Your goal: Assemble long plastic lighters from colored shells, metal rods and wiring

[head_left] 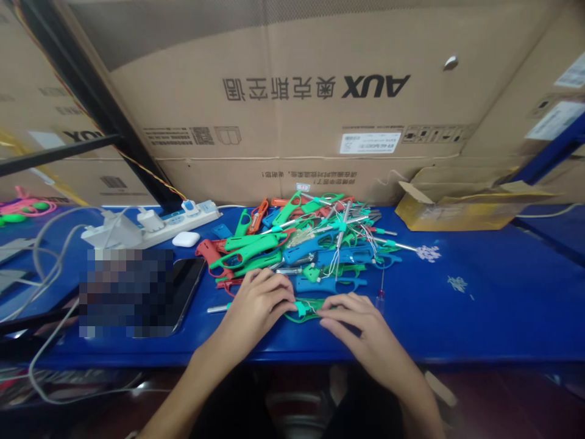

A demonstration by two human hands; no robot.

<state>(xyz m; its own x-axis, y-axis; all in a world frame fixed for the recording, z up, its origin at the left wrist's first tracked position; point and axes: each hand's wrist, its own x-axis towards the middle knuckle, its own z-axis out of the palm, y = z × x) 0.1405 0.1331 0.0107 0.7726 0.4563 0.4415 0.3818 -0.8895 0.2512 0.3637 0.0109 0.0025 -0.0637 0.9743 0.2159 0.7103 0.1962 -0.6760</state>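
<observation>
Head view: the thin wires (313,308) could spring out of place if the right grip (354,318) tugs them, and the green lighter (302,310) could roll if pressed unevenly. It lies near the front edge of the tabletop (503,305), between both grips. The left grip (261,303) clasps its tube side; whether the right one pinches anything, I cannot tell.

It looked like a small assembly workshop: a blue-topped bench (461,332) carried piled green, blue and red plastic handle casings (307,249), slim silvery metal tubes (404,246) and a thin screwdriver with a reddish translucent handle (381,297), before a large brown printed cardboard carton (283,125).
</observation>
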